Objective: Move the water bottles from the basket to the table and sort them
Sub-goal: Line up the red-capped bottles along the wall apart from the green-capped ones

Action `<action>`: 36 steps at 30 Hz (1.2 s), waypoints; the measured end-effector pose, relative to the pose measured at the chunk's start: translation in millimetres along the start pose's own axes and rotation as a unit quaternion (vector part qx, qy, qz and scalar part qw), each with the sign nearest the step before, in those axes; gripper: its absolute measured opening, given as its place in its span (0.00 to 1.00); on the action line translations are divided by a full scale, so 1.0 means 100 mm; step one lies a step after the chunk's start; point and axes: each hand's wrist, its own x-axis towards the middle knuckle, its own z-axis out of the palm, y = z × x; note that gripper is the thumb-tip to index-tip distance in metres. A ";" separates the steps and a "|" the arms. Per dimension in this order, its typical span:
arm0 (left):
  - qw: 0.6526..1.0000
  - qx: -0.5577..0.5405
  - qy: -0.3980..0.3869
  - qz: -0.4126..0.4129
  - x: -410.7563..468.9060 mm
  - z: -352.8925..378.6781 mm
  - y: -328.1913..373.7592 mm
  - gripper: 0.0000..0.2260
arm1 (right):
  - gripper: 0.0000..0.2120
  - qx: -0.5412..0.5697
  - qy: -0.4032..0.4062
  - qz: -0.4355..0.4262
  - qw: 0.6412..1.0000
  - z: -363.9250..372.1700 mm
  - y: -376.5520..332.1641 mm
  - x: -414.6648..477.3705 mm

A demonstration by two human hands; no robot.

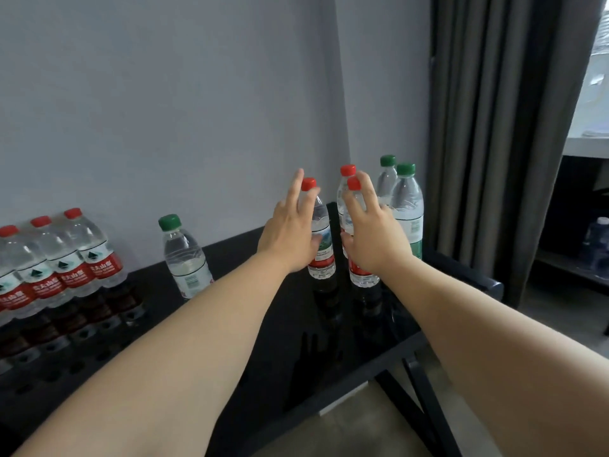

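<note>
Forearms out, left hand (290,234) and right hand (374,235) lay spread, unclenched, against upright red-cap bottles (321,258) on the surface (257,311); they looked full, heavyish, slick thin plastic, so best gripped round the labelled waist.

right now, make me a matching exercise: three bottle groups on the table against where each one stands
Things:
1. lone green-capped bottle
2. pair of green-capped bottles
3. row of red-capped bottles

Places:
a. far left of the black table
b. far right, near the curtain
c. alone, left of the left hand

Pairs: 1-c; 2-b; 3-a
</note>
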 end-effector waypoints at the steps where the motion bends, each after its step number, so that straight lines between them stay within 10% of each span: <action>1: 1.000 -0.005 0.001 -0.004 0.05 0.05 0.01 0.40 | 0.36 -0.001 0.002 0.000 1.000 0.02 0.01 0.00; 36: 0.996 -0.042 0.036 -0.067 -0.95 -0.44 -0.28 0.26 | 0.33 -0.033 -0.011 0.030 0.999 -0.11 -0.96 -0.29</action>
